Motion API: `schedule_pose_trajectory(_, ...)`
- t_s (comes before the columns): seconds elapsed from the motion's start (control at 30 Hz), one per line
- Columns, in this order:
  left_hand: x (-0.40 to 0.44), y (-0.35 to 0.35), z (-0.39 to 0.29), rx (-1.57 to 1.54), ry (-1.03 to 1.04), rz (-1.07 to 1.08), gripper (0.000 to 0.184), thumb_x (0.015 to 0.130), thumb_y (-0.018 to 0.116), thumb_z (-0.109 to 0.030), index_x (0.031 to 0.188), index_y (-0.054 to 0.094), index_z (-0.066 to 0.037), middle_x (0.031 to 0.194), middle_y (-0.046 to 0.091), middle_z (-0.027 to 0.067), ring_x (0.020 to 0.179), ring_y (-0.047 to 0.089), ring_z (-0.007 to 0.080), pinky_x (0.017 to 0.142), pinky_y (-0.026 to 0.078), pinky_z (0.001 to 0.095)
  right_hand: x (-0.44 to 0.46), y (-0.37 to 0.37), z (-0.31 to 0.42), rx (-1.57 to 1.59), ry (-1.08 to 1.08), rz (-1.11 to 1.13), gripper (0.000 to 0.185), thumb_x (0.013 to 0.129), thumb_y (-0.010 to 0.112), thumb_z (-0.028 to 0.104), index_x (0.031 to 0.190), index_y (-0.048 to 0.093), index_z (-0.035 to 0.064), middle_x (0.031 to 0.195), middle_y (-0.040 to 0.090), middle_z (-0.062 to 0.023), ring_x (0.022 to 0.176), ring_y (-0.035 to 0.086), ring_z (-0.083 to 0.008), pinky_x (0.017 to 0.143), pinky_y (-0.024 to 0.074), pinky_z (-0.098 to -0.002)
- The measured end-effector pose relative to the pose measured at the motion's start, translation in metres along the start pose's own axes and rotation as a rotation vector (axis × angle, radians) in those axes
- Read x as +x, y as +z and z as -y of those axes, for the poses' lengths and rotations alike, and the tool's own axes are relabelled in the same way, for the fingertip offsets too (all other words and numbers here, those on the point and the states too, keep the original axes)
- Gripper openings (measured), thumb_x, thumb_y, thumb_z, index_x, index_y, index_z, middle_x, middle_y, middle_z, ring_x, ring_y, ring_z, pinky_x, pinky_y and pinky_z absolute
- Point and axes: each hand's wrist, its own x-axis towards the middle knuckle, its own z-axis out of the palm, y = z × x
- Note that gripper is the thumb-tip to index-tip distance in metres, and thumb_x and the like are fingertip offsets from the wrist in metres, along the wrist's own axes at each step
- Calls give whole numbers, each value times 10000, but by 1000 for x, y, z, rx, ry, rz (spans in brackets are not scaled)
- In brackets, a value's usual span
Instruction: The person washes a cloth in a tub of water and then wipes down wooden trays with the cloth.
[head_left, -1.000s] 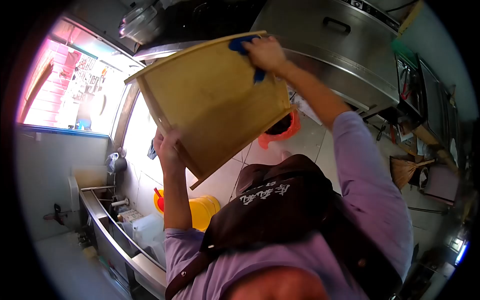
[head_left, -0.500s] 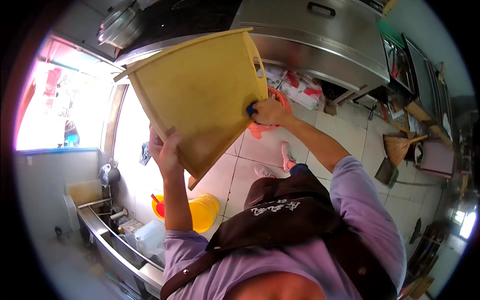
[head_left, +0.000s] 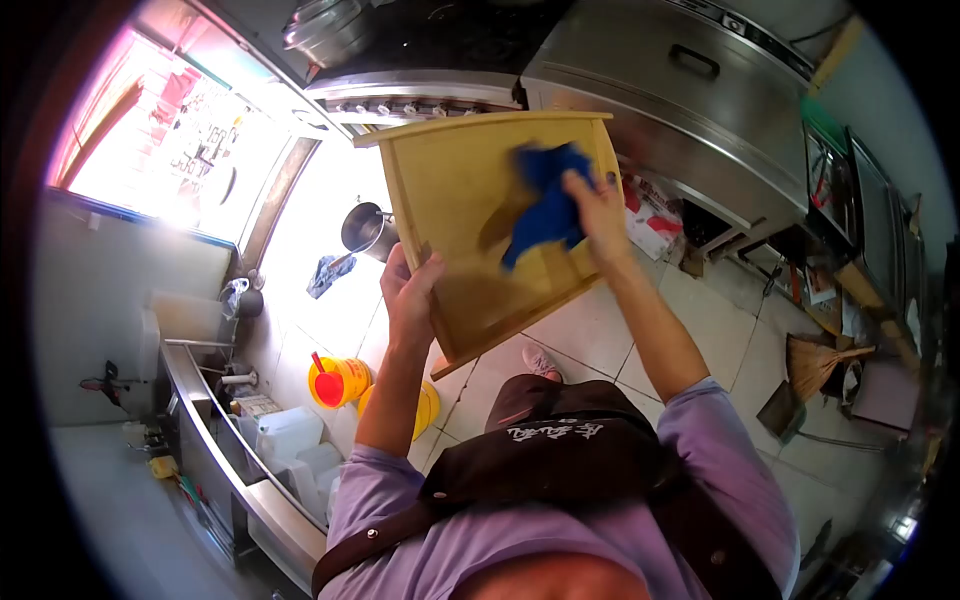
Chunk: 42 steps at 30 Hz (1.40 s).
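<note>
A yellow wooden tray (head_left: 450,180) with raised rims is held up at a tilt in front of me. My left hand (head_left: 408,300) grips its left rim, thumb over the inside and the other fingers behind. In my right hand (head_left: 603,220) is a blue cloth (head_left: 552,200), partly blurred, which hangs over the middle of the tray's inner face. Whether the whole cloth touches the wood I cannot tell. The tray's underside and the fingertips behind it are hidden.
A stove (head_left: 440,50) and a steel cabinet (head_left: 630,90) stand beyond the tray. On the floor to the left are yellow buckets (head_left: 350,385), a metal pot (head_left: 368,232) and a crumpled cloth (head_left: 330,275). A broom (head_left: 812,365) and dustpan (head_left: 780,412) lie right.
My right hand has moved from the tray's lower right edge up over its face, and the blue cloth, earlier bunched, now hangs spread out. The view has shifted; the tray sits farther right.
</note>
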Motion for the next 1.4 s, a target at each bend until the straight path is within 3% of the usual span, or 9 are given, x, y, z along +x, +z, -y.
schedule_pose_trajectory(0.23,-73,70,22,132,15,262,234,821,593,-10,1048,545,16,934,617,59,810,585,104,748,472,253,-17,-106,28,-1205,-207,-343,324,807,548,304,936,612,14,939,637,-258,878,619,-406,774,486,-458)
schedule_pose_trajectory(0.47,-129,140,45,58,-90,494,252,778,627,4,1022,564,22,929,629,70,809,607,130,743,493,274,-168,-96,71,-1237,-775,91,425,745,659,180,1149,559,97,877,616,-148,787,631,-334,677,500,-448)
schedule_pose_trajectory(0.6,-165,166,44,54,-216,595,236,749,612,18,981,574,24,920,629,74,798,605,138,736,492,273,-199,-215,81,-1422,-872,-383,450,782,642,172,1219,563,106,843,646,-135,766,655,-282,669,518,-385)
schedule_pose_trajectory(0.67,-165,176,47,25,-257,679,223,746,602,24,968,574,22,917,628,73,799,606,135,730,494,270,-209,-268,90,-1052,-250,-625,360,826,625,208,1163,600,86,789,657,-128,715,657,-221,637,504,-349)
schedule_pose_trajectory(0.87,-182,220,48,47,-282,958,298,737,602,28,1033,561,28,921,624,66,802,604,135,746,489,269,-291,-220,173,-1055,-932,-742,471,853,612,213,1291,489,90,1041,608,-131,870,605,-241,741,479,-340)
schedule_pose_trajectory(1.03,-196,234,47,52,-279,1134,331,722,593,42,1051,552,42,945,627,84,824,615,157,756,497,279,-297,-190,180,-1674,-842,-756,513,790,566,86,1291,482,156,1133,576,-121,954,616,-311,785,504,-397)
schedule_pose_trajectory(1.17,-185,231,32,50,-430,1141,344,714,592,48,1055,555,38,945,632,82,822,616,152,750,496,272,-353,-286,142,-1561,-651,-1040,435,787,532,56,1216,553,119,1056,632,-130,968,617,-321,804,499,-401)
schedule_pose_trajectory(1.23,-180,227,38,41,-457,1160,349,712,592,48,1059,555,38,941,634,82,813,617,149,744,496,268,-390,-361,118,-1156,-164,-1299,349,806,526,77,1147,600,90,1048,655,-154,994,617,-338,828,492,-403)
schedule_pose_trajectory(1.4,-175,242,62,110,-429,1282,356,711,603,42,1064,557,35,947,636,82,807,619,146,739,497,263,-375,-269,124,-1005,-538,-1402,349,805,551,90,1152,579,61,1063,633,-202,998,605,-377,837,477,-437)
